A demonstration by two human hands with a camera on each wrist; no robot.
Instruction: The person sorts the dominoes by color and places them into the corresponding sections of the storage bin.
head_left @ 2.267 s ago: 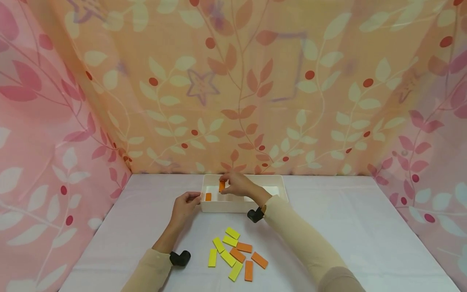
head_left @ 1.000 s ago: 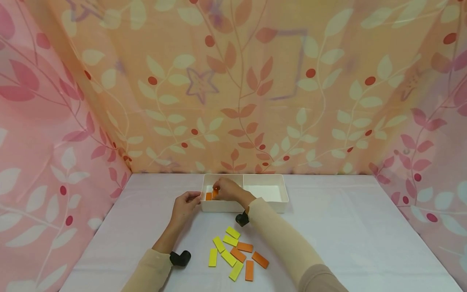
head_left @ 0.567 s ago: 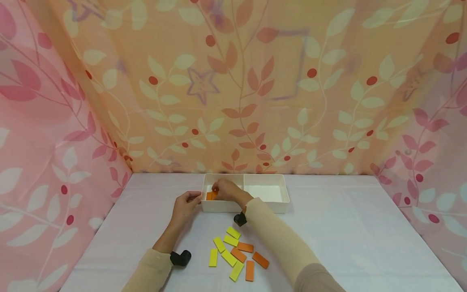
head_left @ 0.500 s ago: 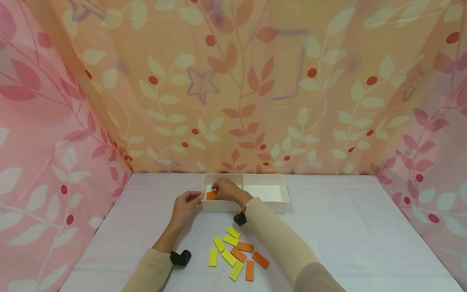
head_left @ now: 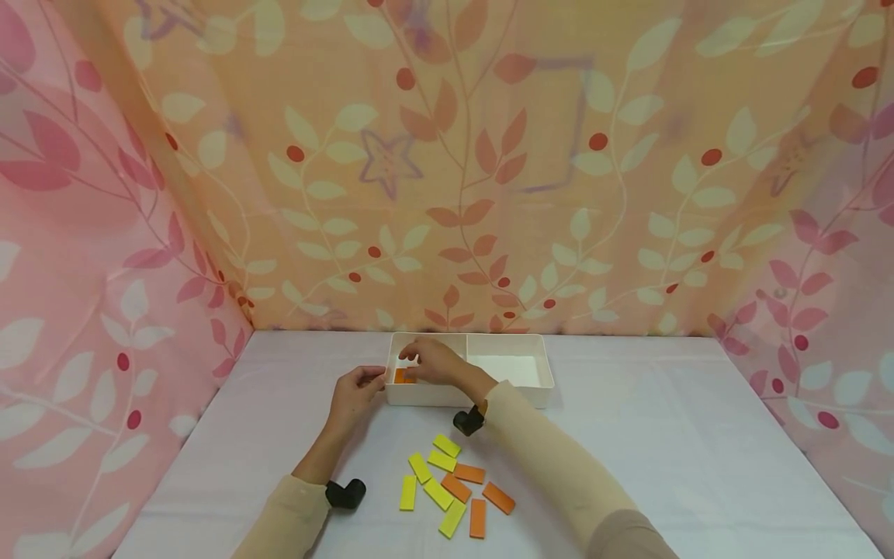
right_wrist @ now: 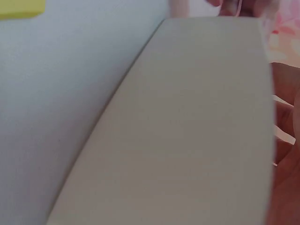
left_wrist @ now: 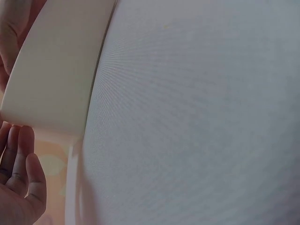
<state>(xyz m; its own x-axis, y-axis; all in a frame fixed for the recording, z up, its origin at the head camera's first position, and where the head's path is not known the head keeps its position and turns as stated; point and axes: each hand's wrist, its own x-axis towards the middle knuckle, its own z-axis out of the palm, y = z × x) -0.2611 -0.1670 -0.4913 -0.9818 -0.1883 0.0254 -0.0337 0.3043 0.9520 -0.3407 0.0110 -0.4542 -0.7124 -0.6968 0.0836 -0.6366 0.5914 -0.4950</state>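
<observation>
A white two-part box (head_left: 510, 396) stands against the back cloth. My right hand (head_left: 441, 362) is over its left compartment, fingers parted and loosely bent, with nothing seen between them. Below those fingers, two orange tiles (head_left: 400, 376) lie side by side in the front left corner, the right one partly covered by the hand. My left hand (head_left: 355, 394) rests its fingertips against the box's left end. In the left wrist view its relaxed fingers (left_wrist: 19, 166) meet the box wall (left_wrist: 56, 70). The right wrist view is mostly filled by the box's front wall (right_wrist: 187, 122).
Several loose yellow tiles (head_left: 438, 494) and orange tiles (head_left: 478, 519) lie on the white-covered table (head_left: 670, 450) in front of the box. A divider (head_left: 466, 355) splits the box. Patterned cloth (head_left: 489, 155) hangs behind and at both sides.
My right hand carried an orange tile into the left compartment, laid it beside the other one and let go. It has since lifted slightly. The left hand has stayed in place.
</observation>
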